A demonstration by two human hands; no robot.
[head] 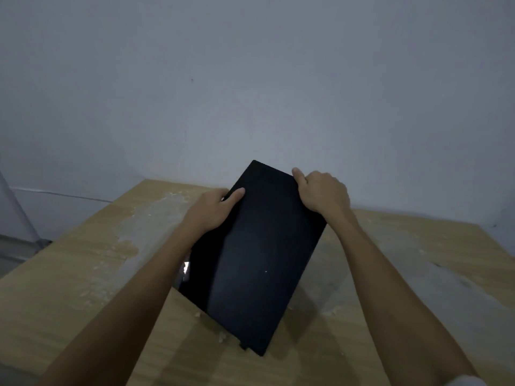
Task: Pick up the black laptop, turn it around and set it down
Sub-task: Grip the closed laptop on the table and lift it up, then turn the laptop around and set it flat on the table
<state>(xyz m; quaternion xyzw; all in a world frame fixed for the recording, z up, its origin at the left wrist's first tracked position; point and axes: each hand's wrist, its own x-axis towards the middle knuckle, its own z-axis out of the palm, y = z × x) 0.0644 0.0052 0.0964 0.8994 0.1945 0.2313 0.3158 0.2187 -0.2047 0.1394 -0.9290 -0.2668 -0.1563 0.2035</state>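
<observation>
Black laptop [250, 254] is being held tilted above bench [69, 288] centre | left grip [211, 210], right grip [323, 193] clamped on far-end edges | risk: unsupported near end is judged liable to swing, slip.

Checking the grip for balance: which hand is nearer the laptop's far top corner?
Right. The right hand grips the laptop's right edge just below that corner; the left hand holds the left edge, lower down.

Worn light-wood table [83, 288] lies bare to left and right of the flat black closed laptop [250, 257], giving open passage on both sides. The plain grey wall [250, 79] stands close behind the table's far edge, limiting reach beyond.
</observation>
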